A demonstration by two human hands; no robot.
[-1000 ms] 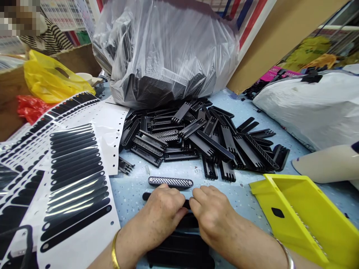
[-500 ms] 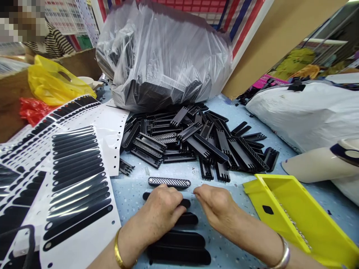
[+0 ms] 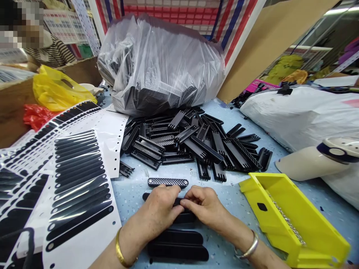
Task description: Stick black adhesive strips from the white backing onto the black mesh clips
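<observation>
My left hand (image 3: pixel 159 207), a gold bangle at its wrist, is closed over a long black plastic strip (image 3: pixel 146 196) with rounded ends, hiding most of it. Thumb and fingers of my right hand (image 3: pixel 203 205) are pinched at the strip's right end, close to the left thumb; whether a small part is between them is hidden. Just beyond lies a black strip with a mesh-patterned top (image 3: pixel 168 182) and a screw at each end. Nearer me, several smooth black strips (image 3: pixel 179 251) rest in a row, one partly under my hands.
A pile of black strips (image 3: pixel 179 145) spreads below a large plastic-wrapped bundle (image 3: pixel 168 63). Sheets of black stickers (image 3: pixel 81 186) cover the left. At right stand a yellow bin (image 3: pixel 316 220) holding small metal pieces and a white-and-blue device (image 3: pixel 308 160). Someone in stripes is far left.
My right hand has moved left from beside the strip to its right end, now close against my left hand. The left hand stays on the strip. The view has shifted slightly.
</observation>
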